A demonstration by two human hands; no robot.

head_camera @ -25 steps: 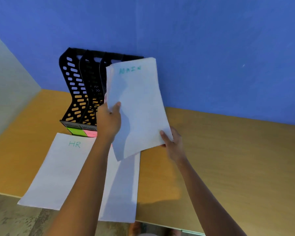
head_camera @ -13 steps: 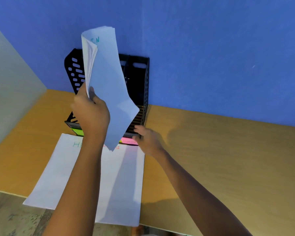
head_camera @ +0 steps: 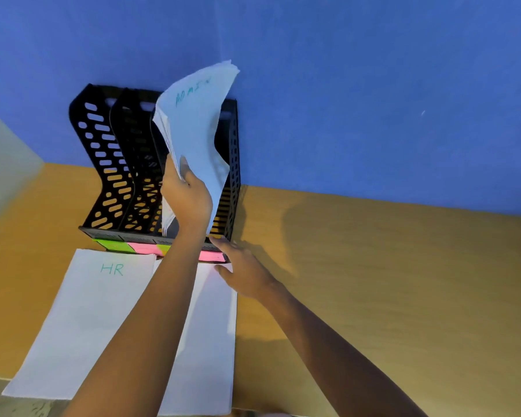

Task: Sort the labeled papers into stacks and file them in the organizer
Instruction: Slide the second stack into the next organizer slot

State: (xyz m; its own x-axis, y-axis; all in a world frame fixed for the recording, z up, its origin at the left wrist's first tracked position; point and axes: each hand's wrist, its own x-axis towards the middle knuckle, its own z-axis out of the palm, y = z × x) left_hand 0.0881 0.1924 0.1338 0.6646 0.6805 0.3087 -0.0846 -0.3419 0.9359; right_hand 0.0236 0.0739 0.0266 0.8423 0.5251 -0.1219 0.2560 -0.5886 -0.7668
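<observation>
My left hand grips a curled stack of white papers marked ADMIN, its lower end inside the rightmost slot of the black perforated organizer. My right hand rests with straight fingers against the organizer's front right corner, by the pink label. On the table lie a white stack marked HR and a second white stack beside it, whose label my left arm hides.
Green and pink sticky labels line the organizer's front edge. The organizer stands against a blue wall on a wooden table. A pale side panel is at the left. The table's near edge runs under the stacks.
My left hand has lowered the ADMIN stack from above the organizer into its rightmost slot. My right hand stayed at the organizer's front corner.
</observation>
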